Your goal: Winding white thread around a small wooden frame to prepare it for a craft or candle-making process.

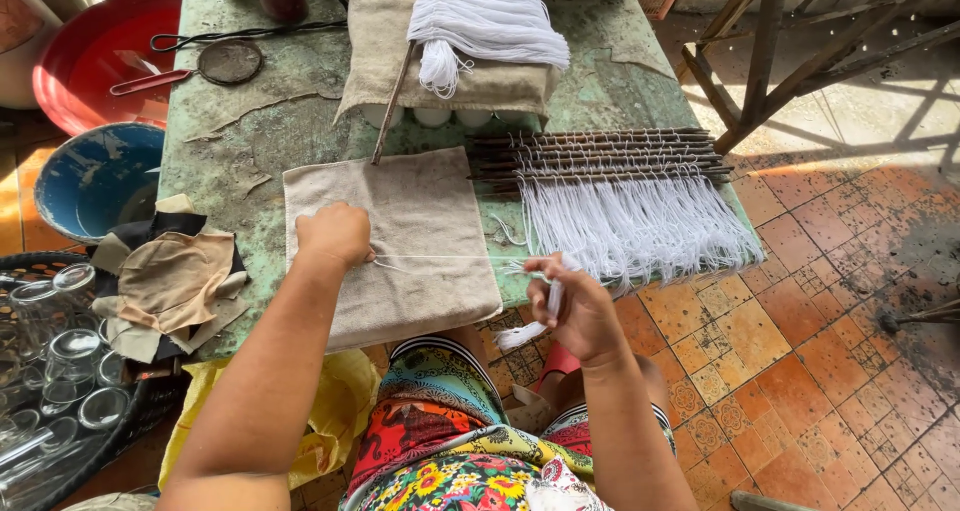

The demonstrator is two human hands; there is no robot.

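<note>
**Both hands holding one white string taut over the cloth**

The left hand (335, 236) is clenched on one end of a white string (445, 259), knuckles up, resting on the beige cloth (420, 201) spread at the near edge of the green worktop (290, 111). The right hand (575, 306) pinches the other end in its grip and also holds a small bunch of loose strands (522, 335) that hangs below the palm.

The string's long axis runs nearly level, left to right, from fist to pinch. It passes over the right part of the cloth and crosses the worktop's near edge, so the right hand sits off the worktop, above the tiled floor (800, 371) and the person's lap.

A row of dark sticks (600, 156) lies just beyond the right hand, with a fringe of white strings (630, 226) hanging over the worktop edge. The right hand is the nearer one to it; its fingertips are just beside the lowest strands.

A larger hank of white string (480, 21) lies on sacking (380, 31) farther back, well apart from both hands. Open room is on the right over the floor; on the left, rags (175, 281) and glass jars (60, 361) crowd the edge.
</note>
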